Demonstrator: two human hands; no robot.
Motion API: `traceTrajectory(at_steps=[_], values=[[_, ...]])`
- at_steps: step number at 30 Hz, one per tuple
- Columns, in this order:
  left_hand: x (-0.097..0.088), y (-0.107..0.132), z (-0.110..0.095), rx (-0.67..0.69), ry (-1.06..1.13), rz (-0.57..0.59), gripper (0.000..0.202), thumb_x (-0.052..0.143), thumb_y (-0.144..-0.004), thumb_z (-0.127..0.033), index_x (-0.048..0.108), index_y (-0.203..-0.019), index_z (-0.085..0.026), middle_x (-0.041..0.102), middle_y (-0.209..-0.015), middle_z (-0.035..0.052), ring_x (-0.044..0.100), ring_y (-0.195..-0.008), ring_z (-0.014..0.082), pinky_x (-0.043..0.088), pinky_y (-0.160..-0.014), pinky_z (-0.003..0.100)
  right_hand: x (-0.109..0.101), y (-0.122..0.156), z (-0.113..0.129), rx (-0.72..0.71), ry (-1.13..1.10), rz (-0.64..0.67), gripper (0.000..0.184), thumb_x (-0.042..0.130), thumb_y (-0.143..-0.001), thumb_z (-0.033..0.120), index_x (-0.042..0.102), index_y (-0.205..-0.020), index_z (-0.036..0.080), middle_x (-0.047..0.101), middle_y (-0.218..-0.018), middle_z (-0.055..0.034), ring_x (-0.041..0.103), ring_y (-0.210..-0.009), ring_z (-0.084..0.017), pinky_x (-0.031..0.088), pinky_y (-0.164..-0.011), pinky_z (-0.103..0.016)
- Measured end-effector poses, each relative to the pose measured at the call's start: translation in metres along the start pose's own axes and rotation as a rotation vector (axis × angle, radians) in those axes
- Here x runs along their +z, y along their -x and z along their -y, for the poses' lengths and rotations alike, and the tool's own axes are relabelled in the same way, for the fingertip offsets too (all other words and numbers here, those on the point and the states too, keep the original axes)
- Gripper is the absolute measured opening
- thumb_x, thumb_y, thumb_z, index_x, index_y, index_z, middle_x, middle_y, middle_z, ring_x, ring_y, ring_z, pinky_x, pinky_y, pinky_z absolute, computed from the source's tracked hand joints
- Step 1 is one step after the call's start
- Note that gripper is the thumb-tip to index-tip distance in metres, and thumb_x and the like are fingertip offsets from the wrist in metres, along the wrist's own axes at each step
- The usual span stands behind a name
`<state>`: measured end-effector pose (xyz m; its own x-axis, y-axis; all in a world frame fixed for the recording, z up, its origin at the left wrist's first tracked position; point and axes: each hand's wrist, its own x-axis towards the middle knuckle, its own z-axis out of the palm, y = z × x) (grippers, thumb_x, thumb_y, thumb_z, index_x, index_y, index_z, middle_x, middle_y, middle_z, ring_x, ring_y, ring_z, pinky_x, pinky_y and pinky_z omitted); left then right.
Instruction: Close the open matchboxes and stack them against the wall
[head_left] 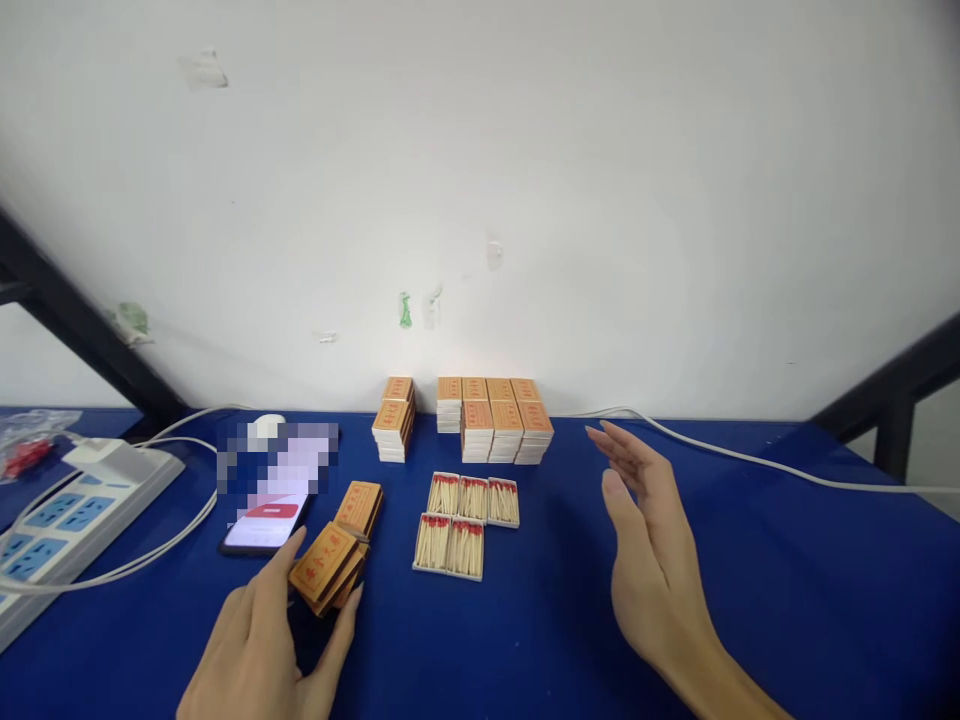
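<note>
My left hand (266, 635) has its thumb and fingers on either side of a small uneven stack of orange matchbox sleeves (324, 562) with red lettering, gripping it near the front. Just behind, touching it, is a second stack of orange sleeves (360, 505). My right hand (656, 545) is raised over the right side of the table, holding nothing, with thumb and fingers apart. Between the hands lie several matchbox trays (466, 548) filled with red-tipped matches, set in two rows. Farther back, matchboxes (507, 430) are piled in a block, with a narrower pile (392, 420) to its left.
On the left, a phone (281, 490) with a lit screen lies near a white power strip (56, 530) and looping white cable (161, 548). Another cable (720, 452) runs along the right. The blue table (570, 640) meets a white wall (600, 200); dark metal bars (900, 380) flank it.
</note>
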<state>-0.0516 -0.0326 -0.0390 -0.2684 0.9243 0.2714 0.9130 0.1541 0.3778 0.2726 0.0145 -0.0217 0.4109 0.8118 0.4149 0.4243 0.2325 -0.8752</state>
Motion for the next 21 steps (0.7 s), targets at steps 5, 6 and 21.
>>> traceTrajectory(at_steps=[5, 6, 21], values=[[-0.008, 0.0, 0.01, -0.025, 0.089, 0.099, 0.062, 0.059, -0.1, -0.071, 0.062, -0.149, -0.033, 0.08, -0.13, 0.0084, 0.082, -0.114, 0.0393, 0.07, -0.09, 0.055, -0.001, 0.007, 0.003, -0.054, 0.048, 0.027, 0.051, 0.052, -0.114, 0.058, 0.056, -0.159, 0.034, 0.063, -0.162, -0.0094, 0.056, -0.152, -0.036, 0.041, -0.126, -0.066], [-0.01, 0.0, 0.008, -0.017, 0.095, 0.091, 0.061, 0.058, -0.099, -0.071, 0.063, -0.147, -0.033, 0.08, -0.129, 0.0084, 0.081, -0.114, 0.0397, 0.069, -0.092, 0.056, -0.001, 0.009, 0.004, -0.067, 0.068, 0.035, 0.051, 0.052, -0.113, 0.056, 0.056, -0.159, 0.034, 0.063, -0.161, -0.0095, 0.056, -0.151, -0.036, 0.042, -0.125, -0.067], [-0.023, -0.001, -0.025, -0.183, 0.18, 0.074, 0.079, 0.06, -0.089, -0.08, 0.06, -0.149, -0.03, 0.08, -0.133, 0.0122, 0.076, -0.124, 0.0458, 0.061, -0.103, 0.067, 0.003, 0.019, 0.01, -0.219, 0.265, 0.175, 0.031, 0.054, -0.113, 0.039, 0.064, -0.142, 0.034, 0.067, -0.142, -0.0077, 0.067, -0.131, -0.029, 0.062, -0.099, -0.049]])
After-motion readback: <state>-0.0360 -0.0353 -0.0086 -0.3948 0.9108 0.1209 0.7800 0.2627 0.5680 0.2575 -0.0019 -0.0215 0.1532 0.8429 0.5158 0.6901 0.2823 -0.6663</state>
